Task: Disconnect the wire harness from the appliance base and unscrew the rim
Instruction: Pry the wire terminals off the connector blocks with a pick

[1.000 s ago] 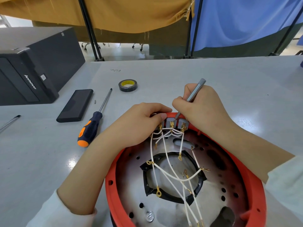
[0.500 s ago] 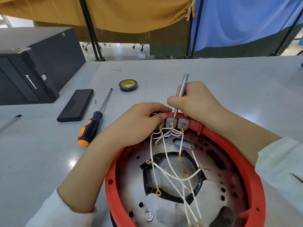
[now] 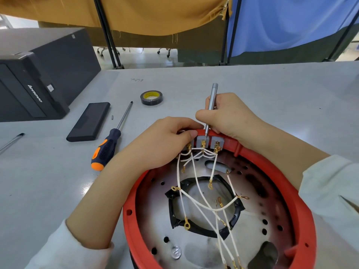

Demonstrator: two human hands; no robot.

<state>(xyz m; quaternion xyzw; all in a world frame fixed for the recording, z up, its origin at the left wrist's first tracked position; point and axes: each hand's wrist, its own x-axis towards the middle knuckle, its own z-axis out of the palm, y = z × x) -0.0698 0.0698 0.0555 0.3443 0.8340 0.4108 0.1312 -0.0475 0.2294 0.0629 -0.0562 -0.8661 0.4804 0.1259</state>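
The appliance base [image 3: 204, 247] lies upside down at the near edge, a perforated metal plate inside a red rim [image 3: 303, 216]. White wires with gold terminals, the wire harness [image 3: 196, 195], run from grey terminal blocks [image 3: 217, 139] at the rim's far side across a black ring. My left hand [image 3: 165, 142] grips the rim and the leftmost block. My right hand [image 3: 229, 115] holds a slim grey screwdriver [image 3: 211, 101] nearly upright, its tip on the middle block.
An orange-and-black screwdriver [image 3: 108, 146] lies left of the base, beside a flat black case [image 3: 89, 121]. A roll of black tape [image 3: 152, 97] sits farther back. A black computer tower [image 3: 38, 74] stands at far left. A thin tool [image 3: 11, 141] lies at the left edge.
My right hand has swung the grey screwdriver from leaning right to nearly upright, its tip staying at the middle block. My left hand has kept its hold.
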